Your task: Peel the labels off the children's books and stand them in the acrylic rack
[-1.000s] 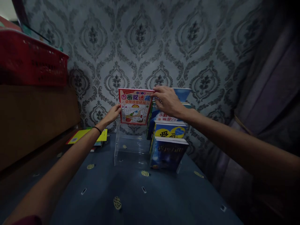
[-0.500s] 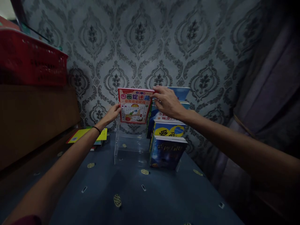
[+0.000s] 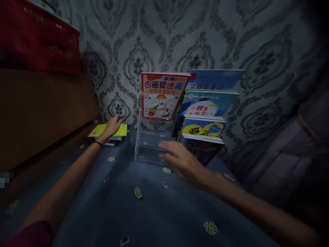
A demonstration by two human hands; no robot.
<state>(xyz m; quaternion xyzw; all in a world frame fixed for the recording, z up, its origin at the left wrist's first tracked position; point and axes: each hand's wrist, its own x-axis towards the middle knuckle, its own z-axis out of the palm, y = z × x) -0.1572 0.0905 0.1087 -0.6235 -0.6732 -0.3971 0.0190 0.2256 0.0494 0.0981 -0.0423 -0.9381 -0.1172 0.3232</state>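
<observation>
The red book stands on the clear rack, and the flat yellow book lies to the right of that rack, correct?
Not quite: in the head view, the flat yellow book lies left of the clear rack. The red book does stand on it.

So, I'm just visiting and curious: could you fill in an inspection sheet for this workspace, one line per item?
Surface: dark blue patterned cloth with spotted yellow ovals.
Job's things: clear plastic tiered stand; red-bordered paper book upright at its upper left; blue book, light-blue book, blue-and-yellow book and dark navy book in tiers at right; flat yellow book topping a low pile.
Clutter: red plastic basket atop a brown flat-sided block.
Hands: left hand over the yellow book, contact unclear; right hand open before the stand, blurred.
Cables: nothing seen.
Surroundings: grey damask-patterned wall; purplish-grey curtain.
</observation>
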